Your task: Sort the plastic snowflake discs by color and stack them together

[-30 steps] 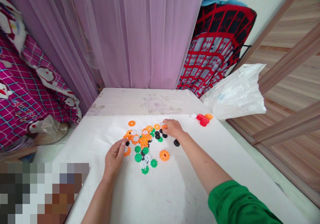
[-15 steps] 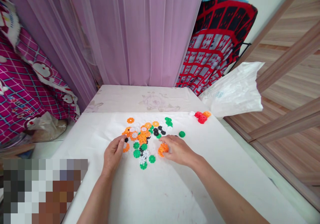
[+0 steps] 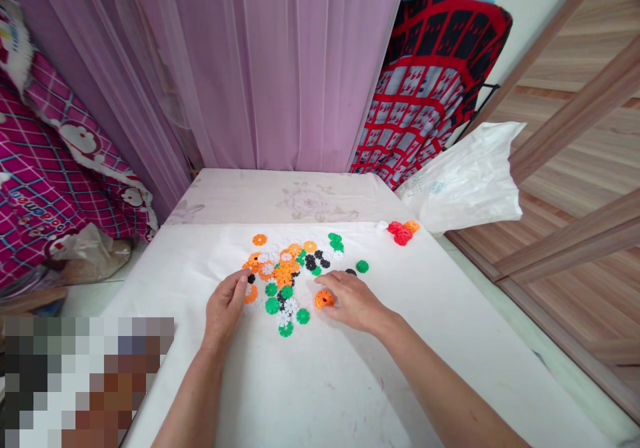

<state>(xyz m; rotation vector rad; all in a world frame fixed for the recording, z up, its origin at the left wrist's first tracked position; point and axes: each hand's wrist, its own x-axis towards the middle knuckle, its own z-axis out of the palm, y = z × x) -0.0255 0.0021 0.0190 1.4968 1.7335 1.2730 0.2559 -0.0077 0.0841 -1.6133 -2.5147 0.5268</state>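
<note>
Flower-shaped plastic discs in orange, green, white and black lie in a loose pile (image 3: 283, 273) on the white-covered table (image 3: 300, 381). At the pile's left edge rests my left hand (image 3: 226, 303), its fingers bent and close together beside an orange disc (image 3: 251, 294); what its fingertips hold, if anything, is hidden. My right hand (image 3: 354, 301), right of the pile, has its thumb and fingers around a rounded orange piece made of joined discs (image 3: 325, 299). A black disc (image 3: 351, 272) shows just behind that hand, and a green disc (image 3: 363, 267) lies farther right.
Joined red and orange pieces (image 3: 403, 233) sit at the table's right rear. Beside them a white plastic bag (image 3: 465, 178) hangs over the edge. A purple curtain (image 3: 280, 68) is behind the table, and a wooden cabinet (image 3: 575, 188) stands to the right.
The orange piece at my right hand has turned, so its round face with the centre hole now shows. My left hand has hardly moved.
</note>
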